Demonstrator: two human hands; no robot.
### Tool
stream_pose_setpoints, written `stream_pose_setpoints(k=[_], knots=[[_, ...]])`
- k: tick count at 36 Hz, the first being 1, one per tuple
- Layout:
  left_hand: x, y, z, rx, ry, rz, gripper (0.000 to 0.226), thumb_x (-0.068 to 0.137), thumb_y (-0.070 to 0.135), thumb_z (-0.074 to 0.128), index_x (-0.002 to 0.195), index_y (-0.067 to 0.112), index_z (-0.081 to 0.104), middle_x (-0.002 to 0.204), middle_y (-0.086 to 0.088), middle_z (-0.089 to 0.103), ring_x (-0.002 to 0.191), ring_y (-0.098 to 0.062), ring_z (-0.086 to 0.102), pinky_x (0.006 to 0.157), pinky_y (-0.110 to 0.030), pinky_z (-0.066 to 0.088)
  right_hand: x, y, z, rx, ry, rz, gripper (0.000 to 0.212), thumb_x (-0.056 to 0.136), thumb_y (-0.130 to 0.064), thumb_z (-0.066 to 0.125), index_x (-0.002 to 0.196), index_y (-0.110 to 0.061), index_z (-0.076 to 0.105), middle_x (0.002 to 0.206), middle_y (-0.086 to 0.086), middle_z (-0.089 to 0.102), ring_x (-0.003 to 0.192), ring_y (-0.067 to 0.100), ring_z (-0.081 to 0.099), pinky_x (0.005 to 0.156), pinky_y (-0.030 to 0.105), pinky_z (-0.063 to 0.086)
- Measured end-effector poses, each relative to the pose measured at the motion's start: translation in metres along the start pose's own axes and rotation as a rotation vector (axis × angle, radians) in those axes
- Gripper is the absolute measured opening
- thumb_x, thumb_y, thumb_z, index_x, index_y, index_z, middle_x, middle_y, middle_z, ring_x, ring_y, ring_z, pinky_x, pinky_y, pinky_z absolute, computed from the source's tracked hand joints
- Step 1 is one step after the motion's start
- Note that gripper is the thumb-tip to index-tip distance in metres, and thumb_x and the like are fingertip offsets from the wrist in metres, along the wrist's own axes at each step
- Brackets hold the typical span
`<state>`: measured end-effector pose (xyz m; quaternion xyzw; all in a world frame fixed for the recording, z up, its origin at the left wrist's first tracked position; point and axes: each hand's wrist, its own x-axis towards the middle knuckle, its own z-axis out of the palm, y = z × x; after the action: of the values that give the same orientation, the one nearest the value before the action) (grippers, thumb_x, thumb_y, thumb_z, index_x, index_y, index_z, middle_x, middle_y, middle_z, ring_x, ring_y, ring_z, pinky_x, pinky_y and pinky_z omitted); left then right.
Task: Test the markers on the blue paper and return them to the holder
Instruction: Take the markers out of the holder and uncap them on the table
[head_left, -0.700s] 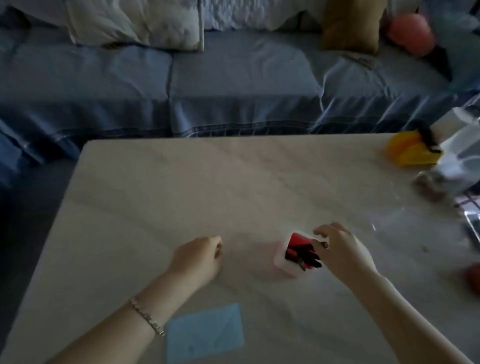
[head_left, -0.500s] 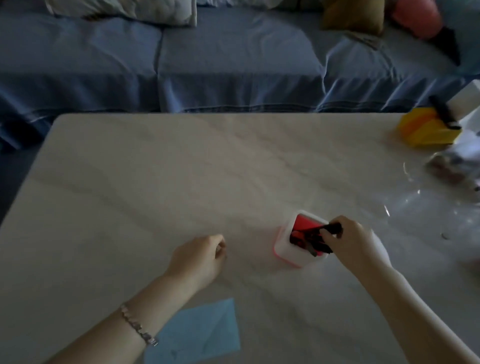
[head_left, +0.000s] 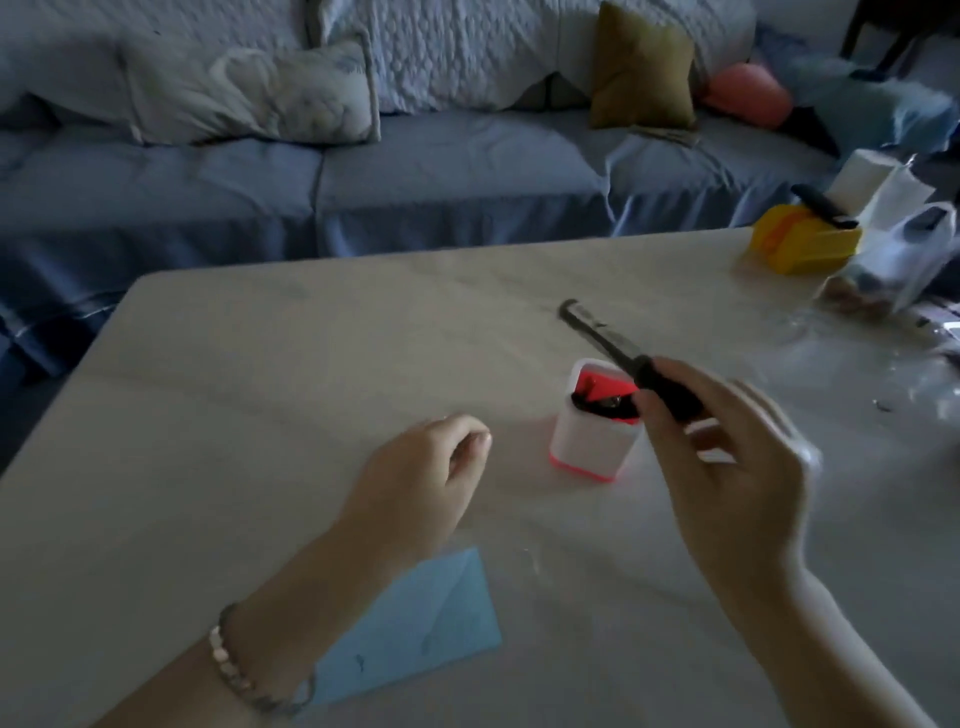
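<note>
Gripping: the right hand (head_left: 727, 457) is pinching a long black marker (head_left: 618, 348) near its closer end, thumb and fingers clamped round the barrel; the far end is pointing up and away from the hand, clear of the pale marble-look table (head_left: 260, 389).
Left hand (head_left: 421, 467): lying idle on the table with its fingers loosely curled, gripping nothing, well to the left of the right hand.
Holder: a small white plastic holder with a red base (head_left: 592, 441) is standing upright just left of the right hand, with more dark markers (head_left: 602, 405) sticking out of it.
Blue paper: a light blue paper sheet (head_left: 415, 623) is lying flat behind the left hand, toward the person, partly under that forearm.
Cap: blur is hiding whether the long black marker is capped.
Risk, grip: most of the barrel is hanging beyond the pinch, so a quick swing toward the paper is likely to twist it loose.
Risk, holder: the right hand is working just beside the holder, so a careless sweep is likely to tip it and spill the markers.
Risk, table: the forearm is covering part of the sheet, so a stroke running off the edge is going to mark the table.
</note>
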<state>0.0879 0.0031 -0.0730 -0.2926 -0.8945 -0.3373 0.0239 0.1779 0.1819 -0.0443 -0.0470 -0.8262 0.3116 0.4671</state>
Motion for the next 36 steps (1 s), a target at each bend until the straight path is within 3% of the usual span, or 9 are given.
stream_pose_setpoints(k=[2, 5, 9, 12, 17, 20, 22, 29, 36], knots=[[-0.016, 0.011, -0.006, -0.25, -0.048, -0.115, 0.061, 0.074, 0.062, 0.025, 0.088, 0.018, 0.064, 0.081, -0.001, 0.07, 0.081, -0.013, 0.064, 0.077, -0.031, 0.048, -0.031, -0.014, 0.009, 0.062, -0.014, -0.029, 0.024, 0.079, -0.02, 0.067, 0.103, -0.014, 0.065, 0.08, -0.003, 0.062, 0.058, 0.011, 0.052, 0.055, 0.012, 0.046], [-0.029, 0.021, -0.013, -0.533, -0.103, -0.211, 0.055, 0.076, 0.063, 0.034, 0.084, 0.018, 0.066, 0.083, 0.0, 0.072, 0.082, -0.01, 0.067, 0.082, -0.032, 0.05, -0.066, -0.031, 0.024, 0.113, -0.067, -0.1, 0.026, 0.079, -0.018, 0.067, 0.105, -0.013, 0.068, 0.076, 0.004, 0.067, 0.061, 0.004, 0.052, 0.058, 0.015, 0.048], [-0.043, 0.032, -0.026, -0.748, -0.122, -0.36, 0.033, 0.089, 0.038, 0.055, 0.087, 0.005, 0.06, 0.085, -0.017, 0.066, 0.074, -0.02, 0.067, 0.071, -0.033, 0.058, -0.082, -0.046, 0.037, 0.121, -0.178, -0.186, 0.035, 0.082, -0.018, 0.065, 0.115, -0.023, 0.058, 0.086, 0.001, 0.068, 0.071, 0.011, 0.061, 0.061, 0.023, 0.052], [-0.048, 0.028, -0.037, -0.847, -0.045, -0.437, 0.016, 0.094, 0.021, 0.05, 0.085, 0.009, 0.055, 0.072, -0.006, 0.058, 0.064, -0.015, 0.063, 0.064, -0.033, 0.058, -0.077, -0.052, 0.045, 0.108, -0.323, -0.152, 0.052, 0.074, -0.007, 0.065, 0.12, -0.028, 0.053, 0.089, -0.014, 0.062, 0.079, 0.004, 0.055, 0.07, 0.013, 0.046], [-0.058, 0.006, -0.051, -0.618, 0.009, -0.313, 0.008, 0.097, 0.024, 0.042, 0.095, 0.029, 0.047, 0.068, 0.003, 0.051, 0.054, -0.006, 0.057, 0.052, -0.026, 0.051, -0.062, -0.072, 0.052, 0.476, -0.459, 0.351, 0.038, 0.079, -0.011, 0.068, 0.102, -0.038, 0.056, 0.074, -0.007, 0.064, 0.064, 0.004, 0.056, 0.062, 0.012, 0.045], [-0.071, -0.002, -0.049, -0.245, -0.062, -0.141, 0.011, 0.097, 0.037, 0.036, 0.1, 0.037, 0.047, 0.077, 0.013, 0.057, 0.067, 0.002, 0.055, 0.061, -0.016, 0.046, -0.049, -0.085, 0.06, 0.683, -0.556, 0.712, 0.013, 0.083, -0.025, 0.063, 0.094, -0.022, 0.058, 0.055, -0.003, 0.058, 0.049, 0.008, 0.049, 0.047, 0.017, 0.039], [-0.081, -0.007, -0.045, -0.089, -0.04, -0.116, 0.024, 0.097, 0.041, 0.033, 0.1, 0.026, 0.051, 0.089, 0.01, 0.058, 0.078, -0.003, 0.056, 0.069, -0.022, 0.046, -0.049, -0.091, 0.073, 0.704, -0.591, 0.824, 0.025, 0.086, -0.031, 0.059, 0.075, -0.01, 0.052, 0.047, -0.003, 0.048, 0.042, 0.01, 0.041, 0.04, 0.018, 0.032], [-0.096, -0.024, -0.05, -0.02, -0.084, -0.098, 0.022, 0.1, 0.027, 0.03, 0.105, 0.017, 0.05, 0.1, -0.001, 0.057, 0.093, -0.019, 0.055, 0.076, -0.026, 0.041, -0.07, -0.102, 0.109, 0.574, -0.631, 0.896, 0.039, 0.083, -0.023, 0.058, 0.053, -0.007, 0.038, 0.038, 0.0, 0.033, 0.034, 0.014, 0.03, 0.039, 0.022, 0.025], [-0.097, -0.03, -0.045, 0.124, -0.135, -0.079, 0.049, 0.086, 0.042, 0.013, 0.111, 0.019, 0.047, 0.097, -0.002, 0.065, 0.086, -0.028, 0.061, 0.07, -0.033, 0.041, -0.073, -0.105, 0.116, 0.571, -0.6, 0.903, 0.033, 0.082, -0.006, 0.048, 0.054, -0.008, 0.033, 0.039, 0.001, 0.028, 0.031, 0.014, 0.026, 0.034, 0.018, 0.021]])
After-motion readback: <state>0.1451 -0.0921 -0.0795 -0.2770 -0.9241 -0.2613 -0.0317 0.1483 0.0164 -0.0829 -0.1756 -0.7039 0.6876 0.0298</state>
